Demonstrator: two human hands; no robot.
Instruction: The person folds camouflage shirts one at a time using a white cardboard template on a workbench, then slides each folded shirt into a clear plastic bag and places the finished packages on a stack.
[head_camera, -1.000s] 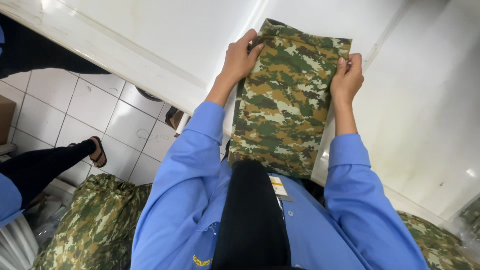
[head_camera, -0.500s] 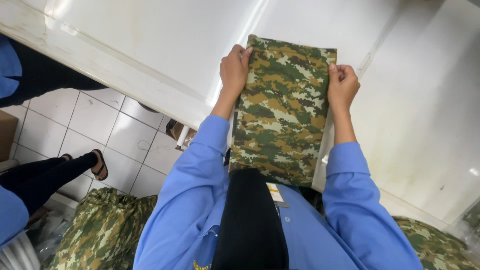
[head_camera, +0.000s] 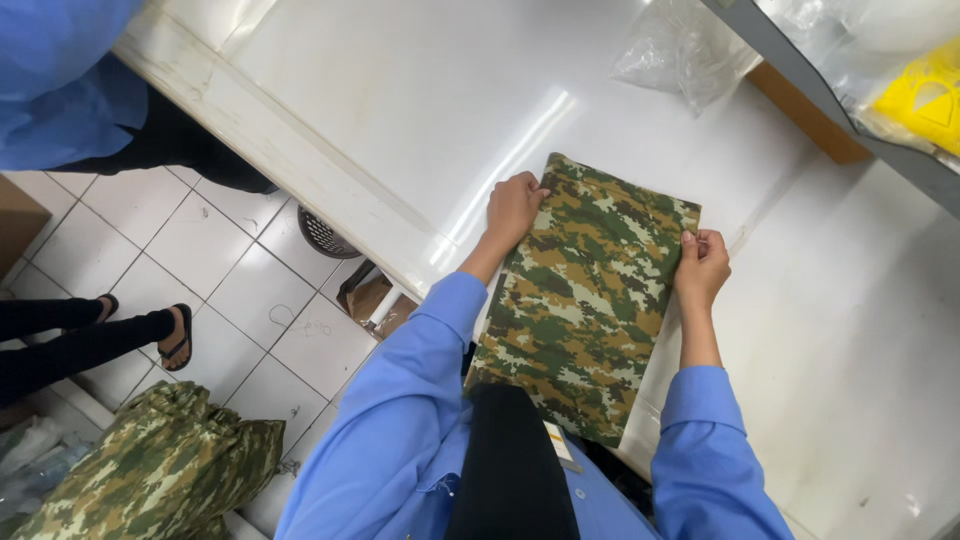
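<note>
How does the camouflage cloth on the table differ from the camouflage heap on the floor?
The folded camouflage cloth lies flat and rectangular on the white table, with the left hand and right hand at its edges. The camouflage heap is crumpled on the tiled floor, with no hand on it. Both share the same green-brown pattern.

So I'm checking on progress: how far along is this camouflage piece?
Looks done: the camouflage cloth lies folded into a flat rectangle on the white table. In hand: the left hand and right hand grip its two far corners. Possibly left: clear bags lie unused at the table's far end, and a heap of camouflage cloth sits on the floor.
</note>
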